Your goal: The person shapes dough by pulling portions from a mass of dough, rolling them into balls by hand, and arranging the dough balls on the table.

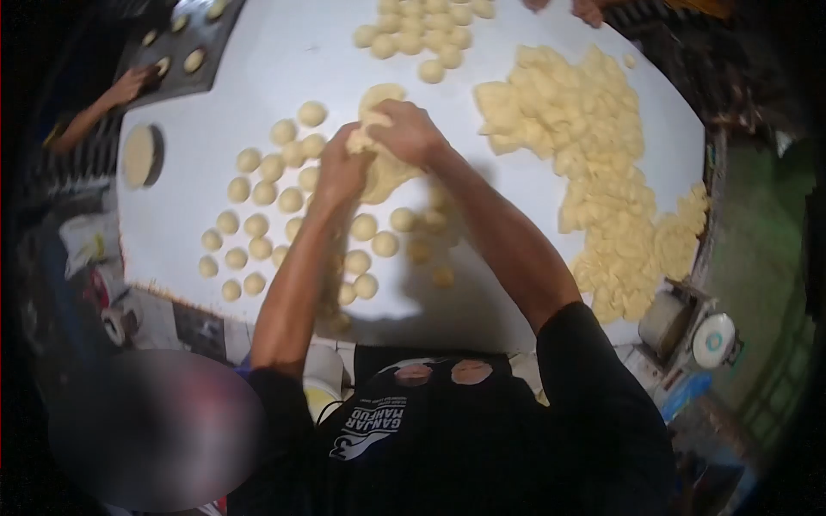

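Observation:
Near the middle of the white table [482,284], my left hand [342,162] and my right hand [409,133] come together around pale yellow dough. The fingers of both are curled on a torn piece of dough [358,142] between them. Under and beyond my hands lies a flattened piece of dough [387,178] on the tabletop. Round dough balls [291,199] sit in loose rows to the left of my left forearm, and several more dough balls [385,244] lie between my arms. My fingertips are partly hidden by the dough.
A large heap of cut dough pieces [594,146] covers the right side. More dough balls [411,41] cluster at the far edge. At the upper left a person's hand [129,86] reaches over a dark tray [194,86]. A round pale disc [138,156] stands on the left.

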`<state>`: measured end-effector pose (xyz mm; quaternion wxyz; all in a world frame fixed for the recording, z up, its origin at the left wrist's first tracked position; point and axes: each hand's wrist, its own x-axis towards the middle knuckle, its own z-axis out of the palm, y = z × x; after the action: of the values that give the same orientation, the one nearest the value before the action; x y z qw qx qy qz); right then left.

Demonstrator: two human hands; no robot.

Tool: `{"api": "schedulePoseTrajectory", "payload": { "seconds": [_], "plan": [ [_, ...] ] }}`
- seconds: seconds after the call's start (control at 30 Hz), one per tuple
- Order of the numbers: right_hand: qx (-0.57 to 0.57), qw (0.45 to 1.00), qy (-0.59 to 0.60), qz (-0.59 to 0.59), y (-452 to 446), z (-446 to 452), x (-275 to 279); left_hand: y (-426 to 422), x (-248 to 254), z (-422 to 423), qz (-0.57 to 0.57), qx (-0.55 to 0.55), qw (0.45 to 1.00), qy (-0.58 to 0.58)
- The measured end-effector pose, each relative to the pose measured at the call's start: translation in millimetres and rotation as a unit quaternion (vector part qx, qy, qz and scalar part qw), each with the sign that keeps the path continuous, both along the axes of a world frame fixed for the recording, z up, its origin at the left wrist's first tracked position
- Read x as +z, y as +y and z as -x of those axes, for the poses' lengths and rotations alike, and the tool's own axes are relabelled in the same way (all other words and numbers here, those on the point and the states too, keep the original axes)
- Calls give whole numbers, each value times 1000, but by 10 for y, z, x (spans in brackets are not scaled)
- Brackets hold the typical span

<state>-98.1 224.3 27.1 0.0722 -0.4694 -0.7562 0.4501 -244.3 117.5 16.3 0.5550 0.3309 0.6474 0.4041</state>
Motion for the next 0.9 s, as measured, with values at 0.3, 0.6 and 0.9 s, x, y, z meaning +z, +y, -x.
{"api": "schedulePoseTrajectory", "payload": {
  "seconds": [0.3,0.6,0.9],
  "plan": [
    [-66,954,119,267,98,-2178,1445,-222,777,-1818,-104,-65,973,-197],
    [-203,921,108,-315,-1585,-3020,229,-483,289,-2720,-301,-167,884,315],
    [-96,960,-18,-261,-1877,-4716,172,-839,159,-3562,-249,-224,740,583]
  ]
}}
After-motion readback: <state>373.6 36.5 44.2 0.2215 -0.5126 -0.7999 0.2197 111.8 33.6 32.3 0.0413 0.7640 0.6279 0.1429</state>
